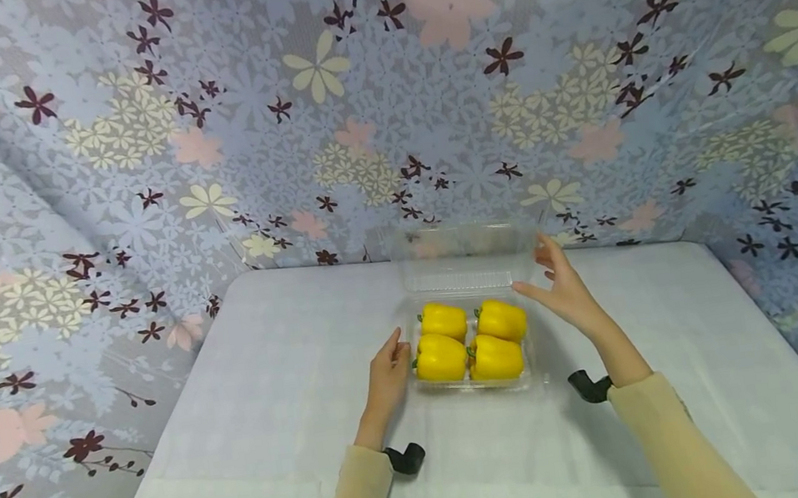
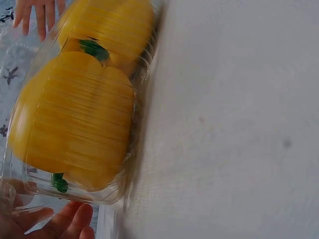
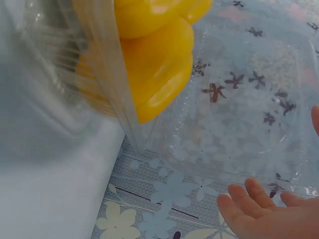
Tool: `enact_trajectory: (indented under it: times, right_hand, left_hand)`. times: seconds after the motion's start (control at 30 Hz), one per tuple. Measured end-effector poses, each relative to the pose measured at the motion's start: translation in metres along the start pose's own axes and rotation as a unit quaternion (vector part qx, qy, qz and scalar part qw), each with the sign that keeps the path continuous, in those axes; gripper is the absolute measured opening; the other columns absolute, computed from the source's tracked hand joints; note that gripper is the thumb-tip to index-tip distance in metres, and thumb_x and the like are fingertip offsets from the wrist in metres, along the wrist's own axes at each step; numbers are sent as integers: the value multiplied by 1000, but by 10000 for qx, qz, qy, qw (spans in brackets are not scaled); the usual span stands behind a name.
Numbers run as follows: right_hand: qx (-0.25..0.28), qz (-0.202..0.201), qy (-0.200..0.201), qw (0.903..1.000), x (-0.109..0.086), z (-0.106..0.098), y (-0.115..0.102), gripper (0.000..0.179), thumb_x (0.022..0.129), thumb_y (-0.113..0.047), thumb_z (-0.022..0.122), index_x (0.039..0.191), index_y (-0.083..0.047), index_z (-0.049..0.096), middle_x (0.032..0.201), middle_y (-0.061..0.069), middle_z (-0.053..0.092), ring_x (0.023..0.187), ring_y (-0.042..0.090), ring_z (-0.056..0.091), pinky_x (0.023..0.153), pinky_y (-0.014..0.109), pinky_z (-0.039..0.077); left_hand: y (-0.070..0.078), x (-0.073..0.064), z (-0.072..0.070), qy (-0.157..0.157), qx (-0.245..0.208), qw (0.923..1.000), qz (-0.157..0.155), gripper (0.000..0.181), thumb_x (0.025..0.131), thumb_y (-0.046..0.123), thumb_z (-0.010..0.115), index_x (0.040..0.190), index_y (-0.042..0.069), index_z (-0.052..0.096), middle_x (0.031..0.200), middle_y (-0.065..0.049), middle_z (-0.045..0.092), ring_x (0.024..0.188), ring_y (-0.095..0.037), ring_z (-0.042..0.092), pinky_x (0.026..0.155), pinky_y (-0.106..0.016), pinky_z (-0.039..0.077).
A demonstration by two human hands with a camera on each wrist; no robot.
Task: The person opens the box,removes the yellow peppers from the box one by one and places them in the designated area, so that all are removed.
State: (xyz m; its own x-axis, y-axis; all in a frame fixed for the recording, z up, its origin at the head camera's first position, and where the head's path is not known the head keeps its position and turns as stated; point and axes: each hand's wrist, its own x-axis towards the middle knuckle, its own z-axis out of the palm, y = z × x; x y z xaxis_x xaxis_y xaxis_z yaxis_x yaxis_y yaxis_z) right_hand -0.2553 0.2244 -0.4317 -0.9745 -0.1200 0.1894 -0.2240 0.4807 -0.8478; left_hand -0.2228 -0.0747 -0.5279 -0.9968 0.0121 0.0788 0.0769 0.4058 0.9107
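Observation:
A clear plastic clamshell box stands on the table with its lid raised at the back. Several yellow bell peppers with green stems lie inside. At the box's left wall is my left hand, its relaxed fingers beside the rim; through the clear plastic at the corner, part of this hand shows in the left wrist view. My right hand is at the lid's right edge, thumb and fingers apart. In the right wrist view, its fingertips are right at the lid's edge.
A white cloth covers the table. Close behind the raised lid, a floral curtain hangs along the table's far edge. Black mounts sit at both wrists, beside beige sleeves.

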Motion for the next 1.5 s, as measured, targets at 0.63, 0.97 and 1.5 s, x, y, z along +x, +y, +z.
enact_trajectory:
  times: [0.63, 0.97, 1.5]
  right_hand:
    - [-84, 146, -341, 9993, 37, -6, 9, 103, 89, -23, 68, 152, -9, -13, 152, 32, 17, 139, 47, 23, 111, 61, 22]
    - [-6, 293, -438, 9986, 48, -5, 17, 99, 90, -22, 66, 153, -9, -10, 152, 31, 17, 137, 48, 26, 111, 60, 23]
    - [226, 506, -596, 9967, 68, -3, 41, 97, 90, -23, 66, 153, -9, -5, 153, 28, 16, 138, 47, 25, 110, 58, 28]
  left_hand:
    - [1, 1, -3, -26, 14, 10000, -7, 45, 100, 17, 47, 141, 0, 44, 113, -17, 65, 100, -24, 60, 89, -39, 51]
    - [-3, -1, -6, 20, 3, 9993, 367, 46, 101, 25, 46, 140, 0, 45, 110, -16, 66, 95, -20, 61, 84, -32, 53]
    - [0, 5, 0, -24, 68, 9999, -106, 45, 100, 18, 47, 142, 0, 42, 114, -16, 65, 99, -24, 60, 87, -38, 51]
